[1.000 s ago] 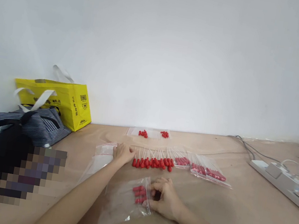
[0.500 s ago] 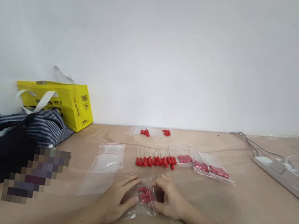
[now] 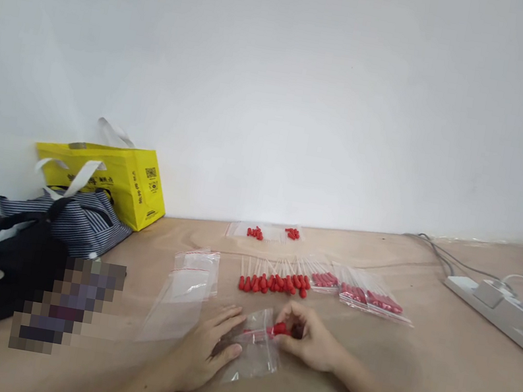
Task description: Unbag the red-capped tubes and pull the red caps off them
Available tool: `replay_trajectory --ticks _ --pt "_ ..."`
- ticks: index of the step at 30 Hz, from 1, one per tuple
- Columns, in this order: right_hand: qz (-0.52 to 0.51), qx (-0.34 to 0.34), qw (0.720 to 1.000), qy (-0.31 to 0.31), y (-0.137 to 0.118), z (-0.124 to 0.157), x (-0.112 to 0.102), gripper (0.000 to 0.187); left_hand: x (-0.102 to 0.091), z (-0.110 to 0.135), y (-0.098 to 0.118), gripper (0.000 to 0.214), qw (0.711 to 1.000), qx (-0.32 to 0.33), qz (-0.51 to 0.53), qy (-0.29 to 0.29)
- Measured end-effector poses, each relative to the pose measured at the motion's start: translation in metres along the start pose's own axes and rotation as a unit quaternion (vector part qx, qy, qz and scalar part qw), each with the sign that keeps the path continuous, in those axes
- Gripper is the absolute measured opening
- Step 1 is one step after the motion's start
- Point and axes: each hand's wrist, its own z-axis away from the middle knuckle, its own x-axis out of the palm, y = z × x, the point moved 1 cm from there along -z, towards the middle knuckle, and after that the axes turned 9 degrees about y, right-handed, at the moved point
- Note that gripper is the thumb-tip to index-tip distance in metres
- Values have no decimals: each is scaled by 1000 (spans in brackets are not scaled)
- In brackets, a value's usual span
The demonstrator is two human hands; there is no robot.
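Your left hand lies with thumb and fingers spread wide, against the left side of a clear bag on the wooden tabletop; your right hand has its fingers drawn narrow around red pieces at the bag's right end, part of the red lying within the plastic. You have a strip of wood between the bag and the row of red-headed sticks just beyond it, heads toward you. Right of your right hand, the surface runs wide to the white power strip, whose grey cable trails toward the wall. Beyond your left wrist, flat clear bags overlap; filled bags carry on from the row's right end, and another bag with two red clusters sits near the table's back edge, along the wall. Your leftward reach is bounded by a pixelated patch, a black bag with pale curved stripes, a striped bag and a yellow bag. That yellow one carries dark lettering, too small for you to read, and a square printed code on its side; the plastic bags show red lines near their edges.
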Motion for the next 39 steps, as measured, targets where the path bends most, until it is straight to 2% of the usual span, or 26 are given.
replay_trajectory --ticks 4,7,10,13,16,18,22,26,28,32,35,39 --pt "-132 24 990 33 2 -10 -36 23 1 0 -4 47 1000 -4 -10 -18" --pt "-141 -4 983 117 1 -18 -68 25 4 0 -9 47 1000 -1 -5 -16" --pt "-135 -35 971 194 0 -28 -82 26 6 1 -14 46 1000 2 2 -9" --pt "-78 -75 958 266 1 -41 -71 25 8 1 -15 47 1000 0 2 -9" --pt "55 -138 941 305 3 -54 -45 13 8 1 -15 47 1000 -2 3 -8" --pt "150 -183 926 294 4 -61 -27 4 8 1 -15 47 1000 -2 4 -7" --pt "304 -251 882 260 6 -71 -2 16 8 1 -16 47 1000 -5 8 -7" --pt "427 -277 826 239 9 -76 12 20 8 2 -16 46 1000 -2 8 -11" --pt "461 -277 811 231 10 -76 15 19 8 2 -16 46 1000 4 11 -9" --pt "486 -267 800 229 10 -71 17 13 7 3 -16 44 1000 12 24 -3" --pt "493 -263 789 257 7 -69 16 10 7 1 -14 41 999 10 33 11" --pt "474 -269 780 306 1 -72 21 11 7 -1 -15 38 996 -3 55 67"
